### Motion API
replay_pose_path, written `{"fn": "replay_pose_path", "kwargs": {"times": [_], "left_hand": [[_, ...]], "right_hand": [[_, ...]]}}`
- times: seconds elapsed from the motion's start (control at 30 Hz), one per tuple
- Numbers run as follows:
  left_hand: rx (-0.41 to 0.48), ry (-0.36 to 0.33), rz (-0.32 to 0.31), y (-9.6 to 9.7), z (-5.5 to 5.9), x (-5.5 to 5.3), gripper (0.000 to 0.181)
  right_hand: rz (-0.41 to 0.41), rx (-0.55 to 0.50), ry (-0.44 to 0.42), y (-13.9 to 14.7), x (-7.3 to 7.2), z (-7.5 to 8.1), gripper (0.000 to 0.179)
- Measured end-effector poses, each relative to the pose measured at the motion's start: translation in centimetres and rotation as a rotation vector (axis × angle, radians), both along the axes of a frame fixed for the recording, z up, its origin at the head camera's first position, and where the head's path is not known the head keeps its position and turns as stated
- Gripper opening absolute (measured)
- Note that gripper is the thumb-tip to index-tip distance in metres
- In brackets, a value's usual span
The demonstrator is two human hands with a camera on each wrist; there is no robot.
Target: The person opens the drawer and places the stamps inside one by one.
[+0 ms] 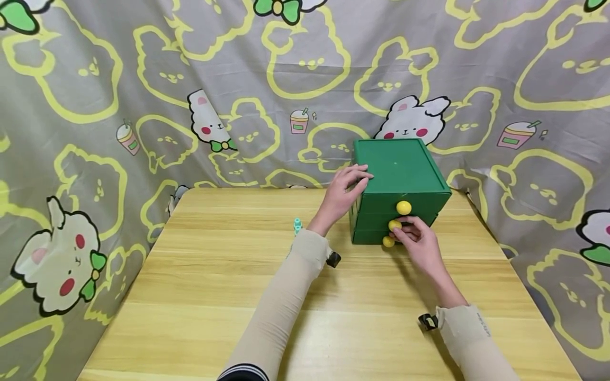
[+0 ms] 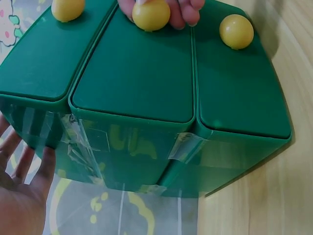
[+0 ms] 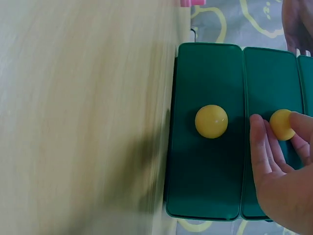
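Observation:
A green cabinet (image 1: 400, 164) with three stacked drawers stands at the back right of the table, each drawer front bearing a round yellow knob. My right hand (image 1: 421, 246) pinches the middle knob (image 3: 281, 124) between thumb and fingers. Against the cabinet's upper left edge rests my left hand (image 1: 344, 193), its fingers spread and loosely bent over the edge. The top knob (image 1: 403, 207) and the bottom knob (image 3: 211, 121) are untouched. All three drawer fronts look about level with one another. Clear tape (image 2: 186, 147) runs across the seams on the cabinet's side.
A small teal object (image 1: 297, 226) stands left of the cabinet, partly hidden by my left forearm. Something pink (image 3: 192, 2) shows at the top of the right wrist view. A patterned curtain (image 1: 248, 79) hangs behind the wooden table (image 1: 214, 264).

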State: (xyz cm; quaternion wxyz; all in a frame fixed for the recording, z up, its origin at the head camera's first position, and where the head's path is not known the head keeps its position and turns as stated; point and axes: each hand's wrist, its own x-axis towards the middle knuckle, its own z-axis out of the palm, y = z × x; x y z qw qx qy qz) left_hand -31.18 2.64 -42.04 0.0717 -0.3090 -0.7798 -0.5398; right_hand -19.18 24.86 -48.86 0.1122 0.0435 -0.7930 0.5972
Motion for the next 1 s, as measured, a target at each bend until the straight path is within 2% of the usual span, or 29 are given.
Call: {"fn": "replay_pose_path", "kwargs": {"times": [0.57, 1.0], "left_hand": [[0.002, -0.013, -0.004, 0.0, 0.0, 0.1, 0.029], [0.010, -0.021, -0.021, -0.2, -0.1, -0.1, 0.030]], "right_hand": [[0.025, -0.011, -0.013, 0.4, 0.8, 0.0, 0.032], [0.000, 0.090, -0.035, 0.4, 3.0, -0.1, 0.029]]}}
